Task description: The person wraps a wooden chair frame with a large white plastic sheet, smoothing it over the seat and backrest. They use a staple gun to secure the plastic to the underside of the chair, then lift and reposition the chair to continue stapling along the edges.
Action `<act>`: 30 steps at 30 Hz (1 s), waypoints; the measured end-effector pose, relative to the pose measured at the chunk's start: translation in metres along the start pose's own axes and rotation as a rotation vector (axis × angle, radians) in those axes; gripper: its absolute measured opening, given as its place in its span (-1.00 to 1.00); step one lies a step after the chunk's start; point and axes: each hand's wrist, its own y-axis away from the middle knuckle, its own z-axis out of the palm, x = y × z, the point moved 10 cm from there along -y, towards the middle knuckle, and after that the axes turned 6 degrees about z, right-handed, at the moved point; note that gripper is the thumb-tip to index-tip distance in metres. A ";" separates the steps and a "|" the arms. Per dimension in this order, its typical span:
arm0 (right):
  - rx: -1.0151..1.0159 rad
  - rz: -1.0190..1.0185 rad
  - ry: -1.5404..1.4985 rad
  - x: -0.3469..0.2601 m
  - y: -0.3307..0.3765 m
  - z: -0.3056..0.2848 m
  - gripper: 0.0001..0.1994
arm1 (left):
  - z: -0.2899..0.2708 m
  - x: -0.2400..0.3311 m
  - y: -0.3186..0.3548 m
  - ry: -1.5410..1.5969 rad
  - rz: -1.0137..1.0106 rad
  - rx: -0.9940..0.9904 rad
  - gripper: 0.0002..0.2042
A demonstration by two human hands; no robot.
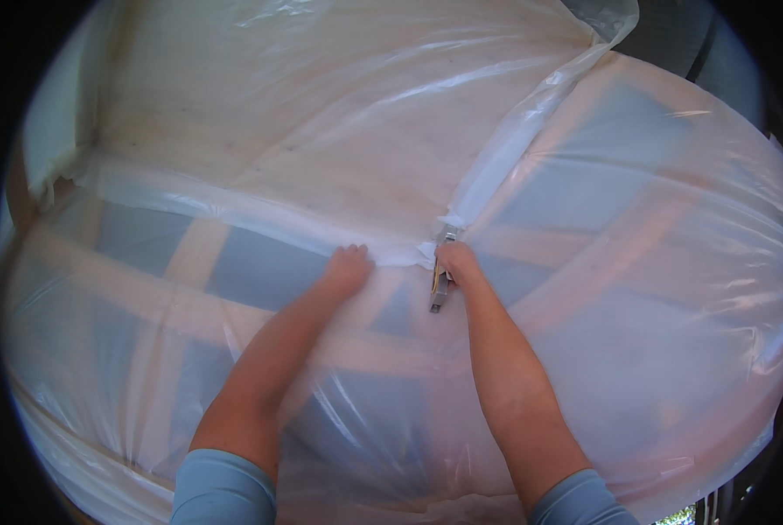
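Note:
A thin translucent plastic sheet (584,350) covers a large frame of pale boards. Its folded edge (278,219) runs along the seam below a raised panel and meets a second folded strip (496,166) near the middle. My left hand (348,268) has its fingers curled onto the plastic at this fold, left of that corner. In my right hand (458,262) is a metal staple gun (440,280), its upper end against the sheet where the folds meet. My fingers hide part of its body.
Behind the seam, the raised panel (339,105) is also wrapped in plastic. Pale wooden boards (190,262) show through the sheet, with dark gaps between them. Loose plastic (615,22) bunches at the far top right.

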 end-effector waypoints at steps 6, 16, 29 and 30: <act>-0.195 -0.152 0.151 -0.017 0.013 0.011 -0.75 | -0.002 0.020 -0.017 0.040 0.027 0.083 -0.62; -0.382 0.149 0.051 -0.014 0.010 0.055 -0.76 | 0.011 0.021 -0.051 -0.006 -0.046 -0.010 -0.62; -0.332 0.054 -0.027 -0.016 -0.007 0.094 -0.70 | 0.028 0.009 -0.028 -0.036 0.017 0.062 -0.62; -0.293 -0.054 0.001 -0.023 -0.012 0.096 -0.71 | 0.027 0.006 -0.028 -0.031 0.016 0.065 -0.62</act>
